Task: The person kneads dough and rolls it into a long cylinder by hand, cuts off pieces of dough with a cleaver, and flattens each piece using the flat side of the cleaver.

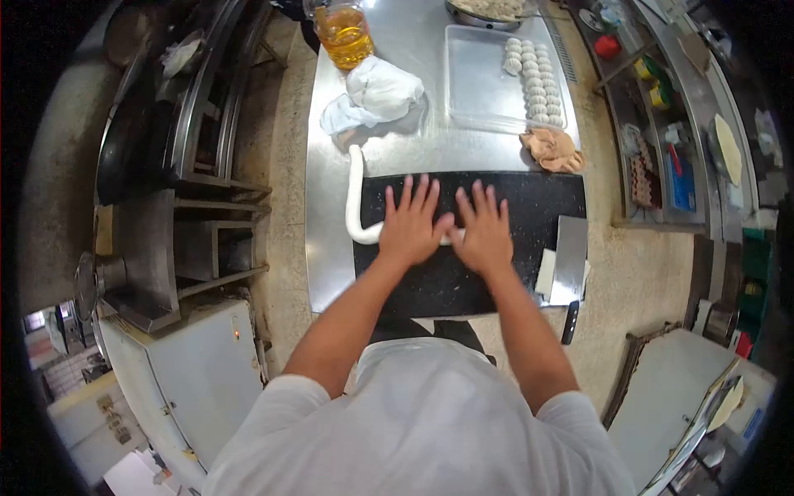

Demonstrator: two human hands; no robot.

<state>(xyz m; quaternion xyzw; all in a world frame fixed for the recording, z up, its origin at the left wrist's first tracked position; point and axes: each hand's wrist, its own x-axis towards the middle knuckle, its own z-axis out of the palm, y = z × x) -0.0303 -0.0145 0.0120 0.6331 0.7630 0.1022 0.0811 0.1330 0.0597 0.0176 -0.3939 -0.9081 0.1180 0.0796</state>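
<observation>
A long white rope of dough bends from the steel table onto a black board. Its right part runs beneath both of my hands. My left hand lies flat over the dough, fingers spread and pointing away from me. Close beside it, my right hand is also flat with fingers apart, over the dough's right end. A bit of dough shows between the two thumbs; the rest under the palms is hidden. Neither hand grips anything.
At the board's right lies a cleaver on a pale cloth. Behind the board are a brown crumpled cloth, a clear tray with rows of pleated buns, a white plastic bag and a jug of yellow oil. Shelves flank the steel table.
</observation>
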